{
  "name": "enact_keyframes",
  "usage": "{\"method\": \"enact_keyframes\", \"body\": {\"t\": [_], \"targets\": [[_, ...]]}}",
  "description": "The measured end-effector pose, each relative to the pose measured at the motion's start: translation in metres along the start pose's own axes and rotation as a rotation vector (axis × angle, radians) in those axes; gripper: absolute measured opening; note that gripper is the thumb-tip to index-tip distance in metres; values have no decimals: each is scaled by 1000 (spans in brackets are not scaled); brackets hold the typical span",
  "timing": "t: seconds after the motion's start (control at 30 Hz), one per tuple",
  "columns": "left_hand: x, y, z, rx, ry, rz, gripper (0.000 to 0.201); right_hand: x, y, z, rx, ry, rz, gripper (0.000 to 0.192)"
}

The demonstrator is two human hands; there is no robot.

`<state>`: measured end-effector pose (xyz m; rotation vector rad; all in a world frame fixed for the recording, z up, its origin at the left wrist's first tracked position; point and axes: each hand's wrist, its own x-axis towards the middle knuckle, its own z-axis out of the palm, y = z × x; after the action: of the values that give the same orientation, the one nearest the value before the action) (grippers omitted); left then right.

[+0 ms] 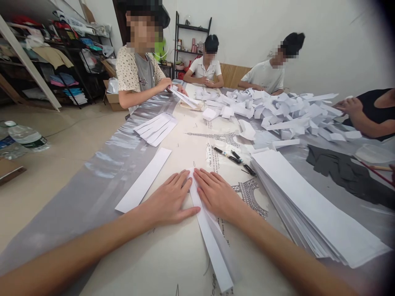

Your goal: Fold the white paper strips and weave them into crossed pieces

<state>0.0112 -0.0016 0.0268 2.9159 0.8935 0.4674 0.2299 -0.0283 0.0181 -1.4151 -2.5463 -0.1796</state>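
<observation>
A long white paper strip lies lengthwise before me, folded along its length, with one layer lifting a little at the near right. My left hand rests flat on its left side, fingers stretched forward and thumb across the paper. On the strip's far right edge, my right hand presses down with straight fingers. Left of my hands is a separate flat white strip. A thick stack of white paper strips stands to the right of my right forearm.
Several pens lie beyond my right hand on the printed tablecloth. Farther back are a big heap of folded white paper pieces, a fan of strips and a dark cloth. Several people sit or stand around the table, one holding paper.
</observation>
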Motion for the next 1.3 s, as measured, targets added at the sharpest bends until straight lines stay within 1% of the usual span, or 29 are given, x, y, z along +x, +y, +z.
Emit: {"method": "enact_keyframes", "body": {"t": [0.1, 0.33, 0.53, 0.63, 0.73, 0.97, 1.13, 1.23, 1.3], "targets": [[1, 0, 0, 19, -16, 7, 73, 0, -1, -1, 6, -2, -6, 50], [6, 0, -6, 6, -26, -3, 69, 1, -2, -3, 29, 1, -6, 49], [6, -1, -5, 6, -30, -12, 68, 2, 2, -9, 50, -25, -34, 49], [6, -3, -3, -17, -35, -33, 74, 2, 6, -12, 68, -35, -58, 49], [6, -6, -1, -12, -40, -41, 82, 2, 7, -10, 83, -27, -54, 49], [9, -7, 0, 0, -55, -57, 82, -3, 5, -1, 124, 24, -32, 51], [11, -13, 3, 26, -50, -37, 88, -17, 8, -9, 242, 80, -70, 42], [12, -21, 0, 41, -61, -52, 88, -22, 7, -15, 331, 60, -92, 38], [12, -27, -3, 57, -76, -76, 84, -23, 5, -16, 355, 38, -98, 40]]}}
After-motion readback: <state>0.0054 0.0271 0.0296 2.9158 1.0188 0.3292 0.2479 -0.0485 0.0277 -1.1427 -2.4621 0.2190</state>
